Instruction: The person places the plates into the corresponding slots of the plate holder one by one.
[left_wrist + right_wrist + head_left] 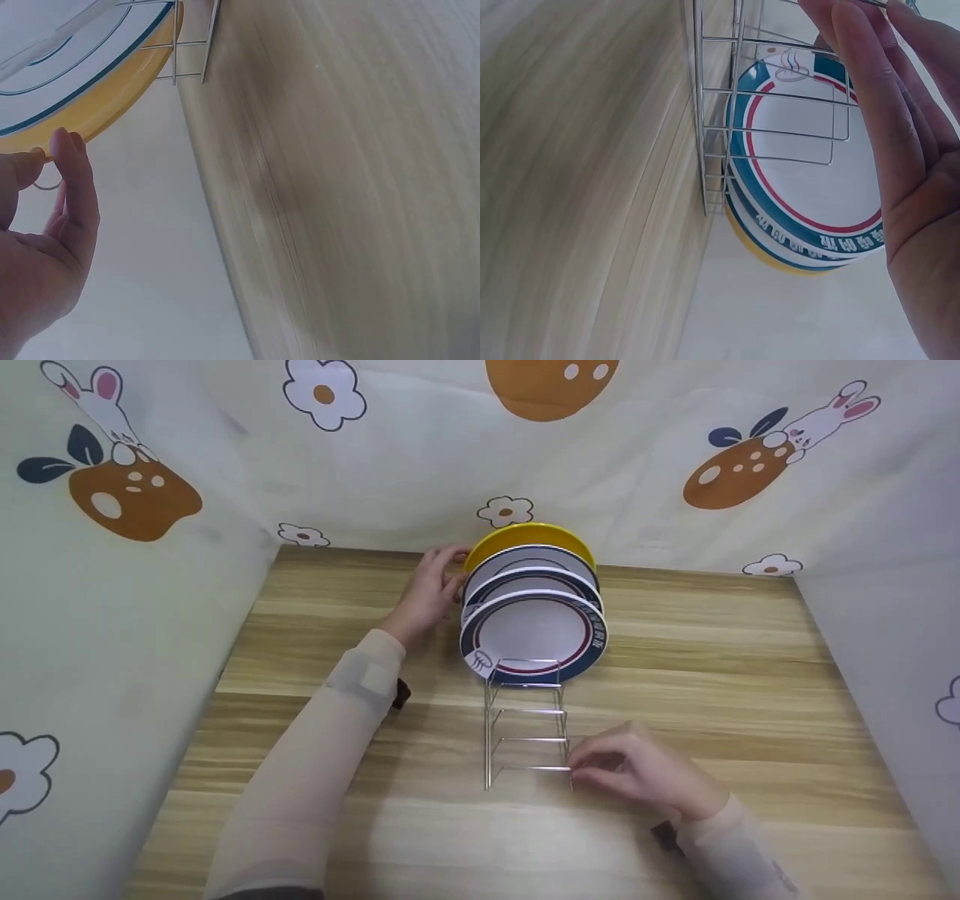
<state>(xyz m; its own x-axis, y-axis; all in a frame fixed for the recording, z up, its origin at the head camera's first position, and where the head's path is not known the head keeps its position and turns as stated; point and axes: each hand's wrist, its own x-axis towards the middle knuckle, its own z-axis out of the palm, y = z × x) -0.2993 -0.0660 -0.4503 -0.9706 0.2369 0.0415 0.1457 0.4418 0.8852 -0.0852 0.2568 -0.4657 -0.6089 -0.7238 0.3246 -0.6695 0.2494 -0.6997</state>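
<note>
A wire plate rack stands on the table, with several plates upright in its far part. At the back is a yellow plate; in front are white plates with dark blue rims, the nearest plate also bearing a red ring. My left hand pinches the left edge of the yellow plate, thumb and fingertips on its rim in the left wrist view. At the rack's near right corner, my right hand pinches the wire between thumb and fingers. The near slots of the rack hold nothing.
The wood-grain table extends to both sides of the rack. A pale curtain printed with rabbits, fruit and flowers hangs close behind the yellow plate, and similar pale walls flank the table.
</note>
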